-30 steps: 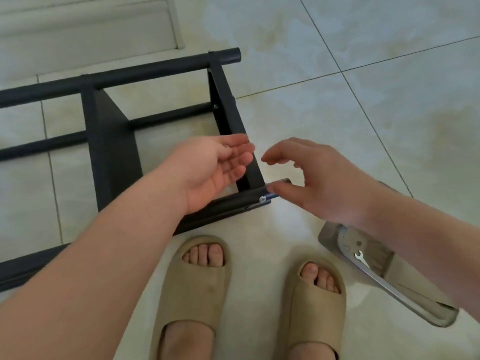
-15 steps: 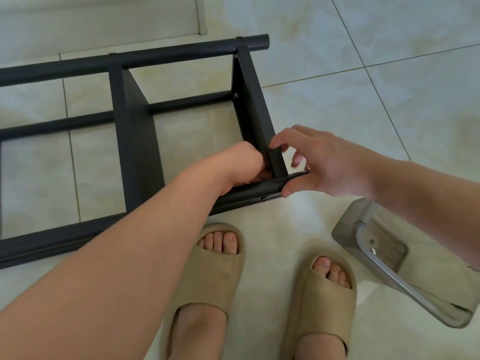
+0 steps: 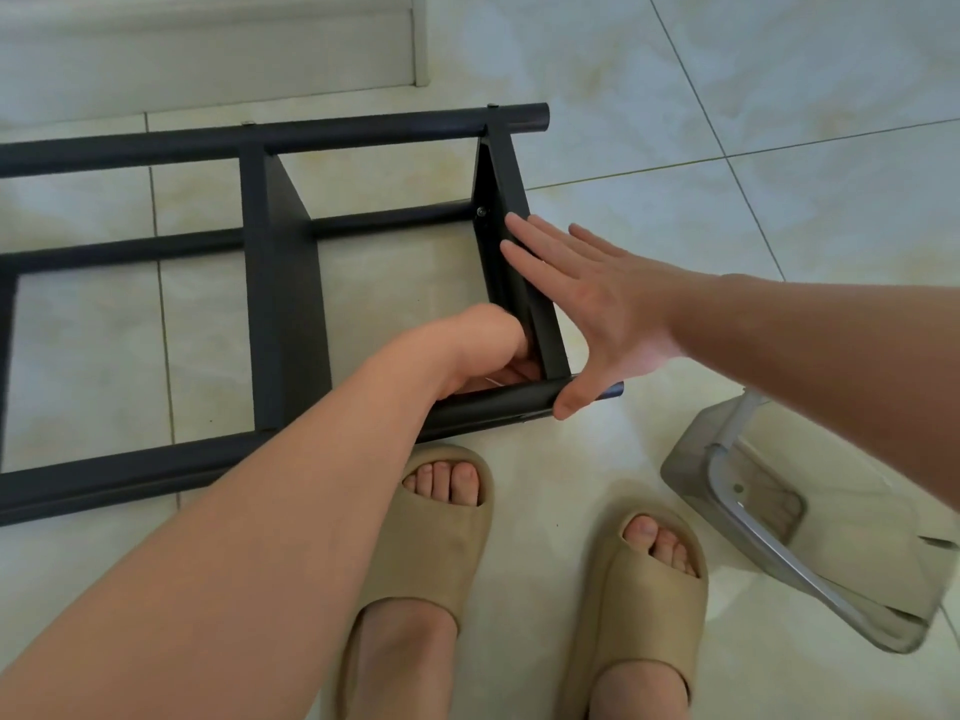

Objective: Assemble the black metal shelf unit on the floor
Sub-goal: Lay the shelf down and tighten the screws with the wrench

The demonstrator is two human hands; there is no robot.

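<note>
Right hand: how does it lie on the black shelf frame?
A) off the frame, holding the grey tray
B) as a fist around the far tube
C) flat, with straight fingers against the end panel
C: the right hand lies open, its straight fingers along the end panel of the black shelf frame, with the thumb at the end of the near tube.

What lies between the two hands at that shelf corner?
The black end panel: left hand is inside the corner, right hand lies flat against its outer face, as the head view shows.
</note>
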